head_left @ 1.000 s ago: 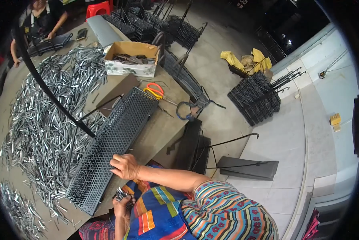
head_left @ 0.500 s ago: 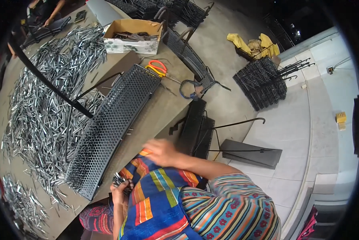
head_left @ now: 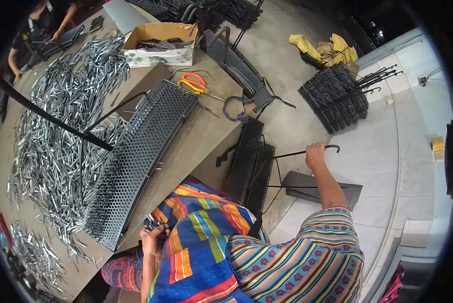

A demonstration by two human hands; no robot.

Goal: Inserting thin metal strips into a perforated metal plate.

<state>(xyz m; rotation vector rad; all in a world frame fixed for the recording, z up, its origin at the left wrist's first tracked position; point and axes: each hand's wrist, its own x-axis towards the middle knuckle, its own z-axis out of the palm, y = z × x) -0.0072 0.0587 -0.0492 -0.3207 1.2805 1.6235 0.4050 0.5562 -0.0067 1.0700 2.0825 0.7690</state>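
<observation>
Printing on stuff: the carton [head_left: 161, 58] has dark, greenish blotchy marks along its pale side, way too small and smudgy to make out.
Right arm: stretched well out to the person's right, past the edge of the tabletop [head_left: 199, 134], forearm bare below a striped sleeve [head_left: 317, 237].
Right hand: fist wrapped around the black hooked rod [head_left: 333, 146], just short of its bent end, knuckles up.
Hooked rod: sticks out sideways from the black racks [head_left: 244, 161] beside the tabletop, passing above a flat grey panel [head_left: 356, 194].
Left arm: tucked in close to the colourful apron [head_left: 206, 252], forearm coming up from the lower edge.
Left hand [head_left: 153, 241]: fingers curled tight around a bunch of metal pins [head_left: 154, 222], ends poking out the top, right by the tabletop's near edge.
Perforated tray [head_left: 140, 156]: black, lying at a slant on the tabletop, neither hand on it; its near end looks thick with little dark bits.
Loose metal pile [head_left: 70, 131]: shiny slivers heaped left of the tray.
Scissors [head_left: 198, 91]: orange and yellow handles, just beside the tray's far end.
Co-worker's hand [head_left: 56, 35]: far side, at another black tray [head_left: 62, 45].
</observation>
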